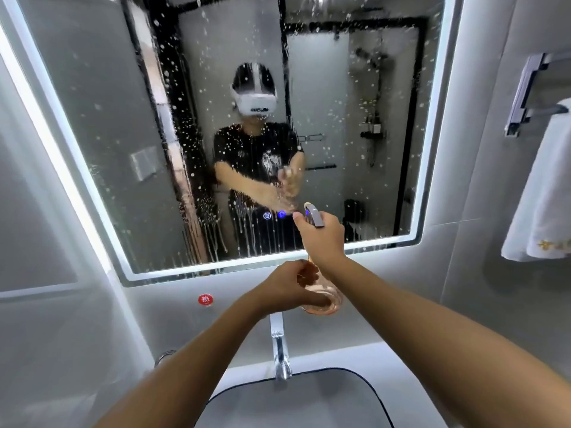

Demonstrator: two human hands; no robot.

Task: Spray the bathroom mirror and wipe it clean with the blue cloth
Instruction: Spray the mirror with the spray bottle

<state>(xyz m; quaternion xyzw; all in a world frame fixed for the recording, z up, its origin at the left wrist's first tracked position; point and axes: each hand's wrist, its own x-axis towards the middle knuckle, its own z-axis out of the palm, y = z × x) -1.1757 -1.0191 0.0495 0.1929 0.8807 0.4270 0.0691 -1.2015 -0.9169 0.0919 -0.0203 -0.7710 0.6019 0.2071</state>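
Both hands are on the spray bottle (321, 291): your right hand (324, 239) grips its trigger head, your left hand (287, 288) holds the body; mirror (129, 118) already droplet-covered, wiping not begun, no blue cloth in view.

Both hands crowd the low middle of the mirror (92, 118): the right hand (323, 239) grips the spray bottle (321, 291) just before the glass, the left hand (287, 288) holds its base. The tap (279, 350) rises beneath them over the basin (309, 403). A towel (543, 193) on its rail (525, 91) blocks the far right wall. The mirror's left and upper glass lies open to reach.
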